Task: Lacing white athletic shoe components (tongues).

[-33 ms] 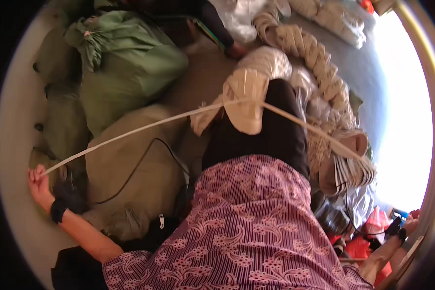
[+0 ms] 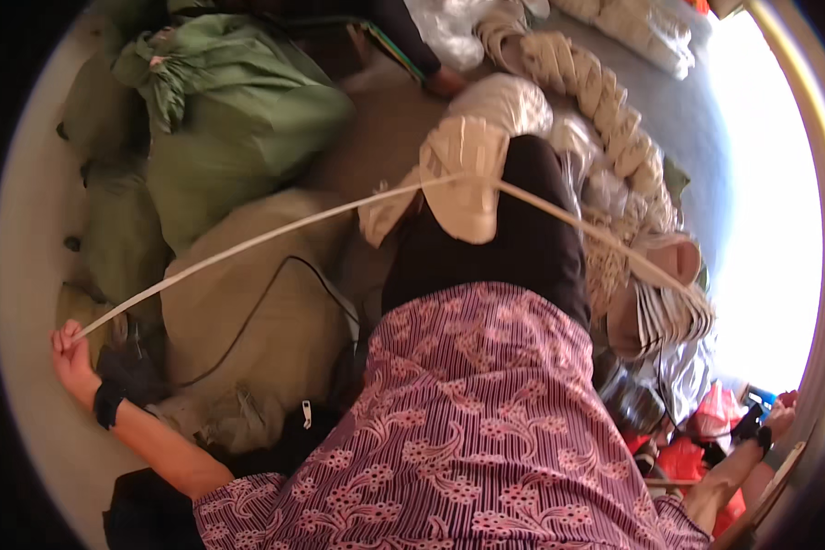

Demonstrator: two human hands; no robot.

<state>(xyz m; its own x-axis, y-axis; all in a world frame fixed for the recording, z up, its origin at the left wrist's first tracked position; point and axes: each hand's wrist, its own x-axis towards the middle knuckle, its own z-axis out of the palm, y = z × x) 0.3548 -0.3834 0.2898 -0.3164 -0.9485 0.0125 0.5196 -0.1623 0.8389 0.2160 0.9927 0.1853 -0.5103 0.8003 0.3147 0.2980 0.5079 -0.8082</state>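
My left hand (image 2: 73,357) is out at the far left, its fingers pinched on the end of a long pale flat cord (image 2: 247,246). The cord runs taut up to my knees, crosses a beige fabric piece shaped like a shoe upper (image 2: 461,197), then slants down right toward a stack of similar beige pieces (image 2: 655,316). More of these pieces (image 2: 504,103) lie bunched behind the one on my knees. My right hand (image 2: 781,418) is at the far right rim, beside a small blue item (image 2: 759,400) and a red plastic bag (image 2: 720,411); its fingers are too blurred to read.
Large green sacks (image 2: 247,128) and an olive sack (image 2: 257,302) fill the left side, with a dark cable (image 2: 266,293) across it. A long row of beige pieces (image 2: 605,101) curves along the right. Another person's hand (image 2: 445,82) rests at the top.
The whole view has shifted slightly, so the sacks and beige pieces sit a little higher. My left hand keeps its pinch on the cord.
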